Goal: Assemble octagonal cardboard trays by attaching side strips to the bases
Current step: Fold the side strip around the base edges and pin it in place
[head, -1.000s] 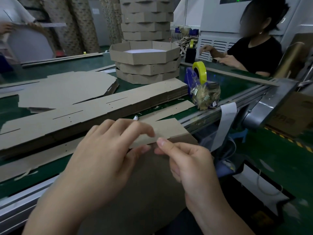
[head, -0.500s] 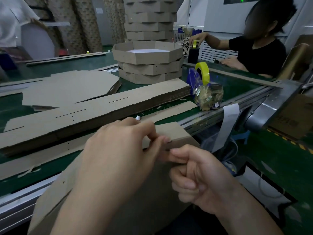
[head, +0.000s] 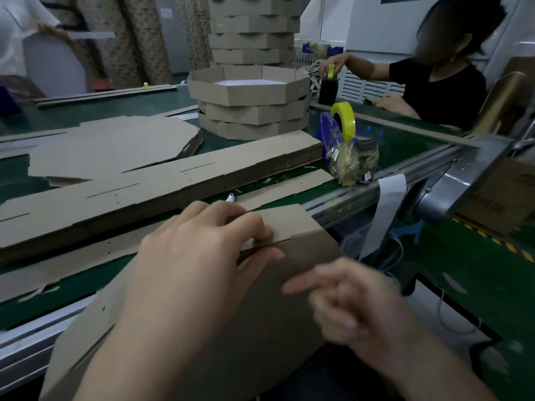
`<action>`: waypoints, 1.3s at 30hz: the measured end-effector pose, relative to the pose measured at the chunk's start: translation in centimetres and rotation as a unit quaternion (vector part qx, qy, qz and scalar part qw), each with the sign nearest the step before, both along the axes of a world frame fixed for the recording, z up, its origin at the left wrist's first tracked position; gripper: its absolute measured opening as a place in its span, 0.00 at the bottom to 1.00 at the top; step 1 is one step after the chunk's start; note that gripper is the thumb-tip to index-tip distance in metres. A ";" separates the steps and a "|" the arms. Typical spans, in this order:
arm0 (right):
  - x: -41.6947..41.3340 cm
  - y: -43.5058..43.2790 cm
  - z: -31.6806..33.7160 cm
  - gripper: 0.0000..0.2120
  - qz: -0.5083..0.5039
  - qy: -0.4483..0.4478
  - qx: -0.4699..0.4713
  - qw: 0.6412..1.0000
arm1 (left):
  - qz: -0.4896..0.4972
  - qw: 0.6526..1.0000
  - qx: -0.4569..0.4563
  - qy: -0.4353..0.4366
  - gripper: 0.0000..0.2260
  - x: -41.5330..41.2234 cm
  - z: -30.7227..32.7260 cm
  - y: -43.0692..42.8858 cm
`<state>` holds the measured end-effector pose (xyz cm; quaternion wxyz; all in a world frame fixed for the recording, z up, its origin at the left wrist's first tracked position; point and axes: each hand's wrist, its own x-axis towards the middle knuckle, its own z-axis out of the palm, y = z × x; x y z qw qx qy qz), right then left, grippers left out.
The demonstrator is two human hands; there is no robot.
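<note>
Step in hand: seating side strip (head: 286,224) along base (head: 260,328) edge, at counter (head: 72,287) near rim. Your left grip (head: 202,256) pinches strip; right grip (head: 347,302) blurred, loosely curled, apparently empty. Next: probably press joint home.

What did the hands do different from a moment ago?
The right hand let go of the side strip and pulled back toward the person, down and to the right; it is blurred and holds nothing. The left hand still pinches the strip at the edge of the base. The stack of finished trays and the yellow tape roll stayed put.
</note>
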<state>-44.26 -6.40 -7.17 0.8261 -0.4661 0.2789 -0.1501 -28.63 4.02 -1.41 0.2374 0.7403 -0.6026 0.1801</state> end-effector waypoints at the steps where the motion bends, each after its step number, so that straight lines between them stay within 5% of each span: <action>1: -0.3 0.0 0.5 0.14 -0.057 -0.035 -0.076 0.995 | 0.001 1.000 0.012 -0.009 0.12 0.0 0.0 0.0; 3: -0.4 -0.1 1.8 0.13 -0.178 -0.083 -0.257 0.946 | 0.005 0.999 0.036 -0.028 0.13 -0.1 0.0 0.0; 5: 0.3 -0.3 2.9 0.10 -0.258 -0.080 -0.470 0.840 | 0.008 0.997 0.056 -0.060 0.16 -0.2 -0.1 -0.2; 7: 1.6 -0.6 3.5 0.11 -0.246 -0.006 -0.663 0.708 | 0.011 0.995 0.057 -0.078 0.18 -0.5 -0.3 -0.4; 9: 2.9 -1.3 3.5 0.16 -0.181 0.058 -0.742 0.643 | 0.009 0.994 0.046 -0.094 0.20 -0.6 -0.4 -0.5; 13: 3.9 -2.1 2.3 0.18 -0.140 0.046 -0.753 0.642 | -0.008 0.997 0.024 -0.067 0.23 0.6 -0.6 1.1; 18: 3.2 -3.7 0.6 0.19 -0.205 -0.004 -0.738 0.643 | 0.004 0.978 -0.066 0.196 0.30 2.8 -1.2 3.9; 29: 1.9 -4.8 -2.9 0.16 -0.260 -0.016 -0.660 0.705 | -0.068 0.986 -0.058 0.140 0.30 1.8 -1.2 1.1; 34: 1.0 -7.9 -1.0 0.15 -0.223 0.008 -0.565 0.794 | -0.072 0.991 -0.054 0.097 0.25 1.4 -1.3 -0.3; 39: 1.4 -19.6 3.3 0.06 -0.377 0.172 -0.521 0.746 | -0.065 0.993 -0.038 0.086 0.26 1.3 -1.3 -1.1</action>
